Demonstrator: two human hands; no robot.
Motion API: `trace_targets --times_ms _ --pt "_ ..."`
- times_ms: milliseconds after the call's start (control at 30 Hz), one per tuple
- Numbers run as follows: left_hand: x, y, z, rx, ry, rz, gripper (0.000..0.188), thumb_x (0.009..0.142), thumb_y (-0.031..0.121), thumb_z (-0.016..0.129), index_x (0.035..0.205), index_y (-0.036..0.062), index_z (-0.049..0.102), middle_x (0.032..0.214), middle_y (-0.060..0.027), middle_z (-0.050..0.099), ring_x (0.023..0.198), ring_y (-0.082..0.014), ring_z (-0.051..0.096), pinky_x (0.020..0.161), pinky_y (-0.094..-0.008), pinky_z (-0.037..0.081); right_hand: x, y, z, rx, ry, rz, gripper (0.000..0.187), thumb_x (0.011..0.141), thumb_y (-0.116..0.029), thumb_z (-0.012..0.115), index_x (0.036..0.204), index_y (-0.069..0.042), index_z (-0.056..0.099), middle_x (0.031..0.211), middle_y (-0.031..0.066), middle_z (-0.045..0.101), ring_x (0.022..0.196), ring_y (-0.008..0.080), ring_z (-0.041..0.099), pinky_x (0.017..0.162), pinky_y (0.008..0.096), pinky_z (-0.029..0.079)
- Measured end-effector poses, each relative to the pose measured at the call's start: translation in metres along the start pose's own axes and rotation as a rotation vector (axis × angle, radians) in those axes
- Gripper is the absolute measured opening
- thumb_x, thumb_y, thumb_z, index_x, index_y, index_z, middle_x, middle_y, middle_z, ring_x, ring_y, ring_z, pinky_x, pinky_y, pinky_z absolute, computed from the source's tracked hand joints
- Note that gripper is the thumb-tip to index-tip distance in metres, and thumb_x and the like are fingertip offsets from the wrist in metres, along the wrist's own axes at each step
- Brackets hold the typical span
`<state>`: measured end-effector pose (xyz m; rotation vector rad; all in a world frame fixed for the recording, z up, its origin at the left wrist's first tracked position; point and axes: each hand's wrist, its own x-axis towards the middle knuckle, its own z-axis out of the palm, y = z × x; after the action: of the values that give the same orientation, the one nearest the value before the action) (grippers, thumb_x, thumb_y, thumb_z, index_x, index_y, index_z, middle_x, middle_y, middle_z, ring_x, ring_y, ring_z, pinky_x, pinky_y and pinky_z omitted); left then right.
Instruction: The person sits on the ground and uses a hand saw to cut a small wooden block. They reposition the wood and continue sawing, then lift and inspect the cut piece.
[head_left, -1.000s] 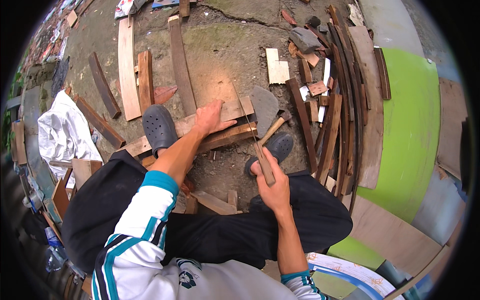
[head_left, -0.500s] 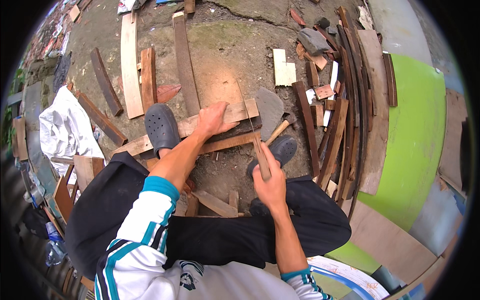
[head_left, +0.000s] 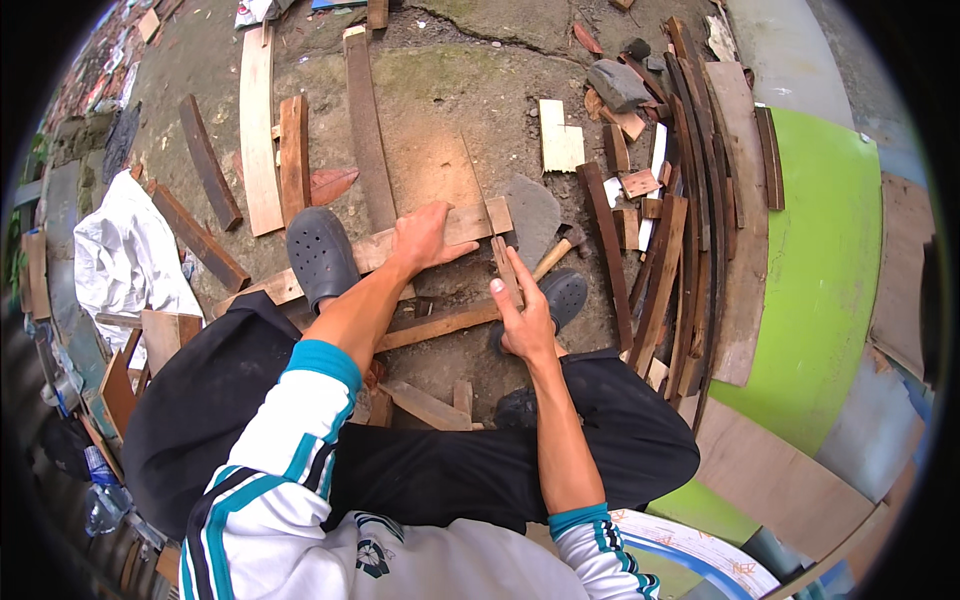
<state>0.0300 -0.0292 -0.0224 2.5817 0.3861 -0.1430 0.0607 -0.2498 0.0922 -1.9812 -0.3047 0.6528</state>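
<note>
My left hand (head_left: 422, 240) grips a pale wooden plank (head_left: 380, 247) near its right end, fingers over the far edge and thumb stretched along it. My left foot, in a dark clog (head_left: 322, 252), rests on the plank further left. In my right hand (head_left: 527, 322) is the wooden handle of a handsaw (head_left: 478, 180). Its thin blade crosses the plank close to the right end and points away from me. A reddish-brown wood strip (head_left: 440, 325) lies nearer to me than the plank. Sawdust (head_left: 432, 165) covers the ground beyond it.
A hammer (head_left: 555, 258) lies beside my right clog (head_left: 563, 297), near a flat grey stone (head_left: 530, 215). Long dark wood strips (head_left: 690, 200) are heaped at the right, before a green panel (head_left: 825, 260). Several boards and a white sack (head_left: 130, 250) lie at the left.
My right hand and the saw have moved forward, away from me. The reddish-brown strip now sits nearer to me, apart from the plank. My left hand stays on the plank.
</note>
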Motion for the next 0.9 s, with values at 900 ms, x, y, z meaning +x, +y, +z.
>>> trace_targets --times_ms 900 --pt "0.011 0.004 0.014 0.016 0.226 -0.053 0.035 0.095 0.039 0.067 0.09 0.0053 0.072 0.083 -0.0105 0.063 0.083 -0.0297 0.066 0.073 -0.0436 0.053 -0.045 -0.007 -0.024 0.161 0.088 0.462 0.039 0.104 -0.01 0.063 0.143 -0.003 0.063 0.087 -0.0008 0.069 0.065 0.0017 0.048 0.056 0.0195 0.04"
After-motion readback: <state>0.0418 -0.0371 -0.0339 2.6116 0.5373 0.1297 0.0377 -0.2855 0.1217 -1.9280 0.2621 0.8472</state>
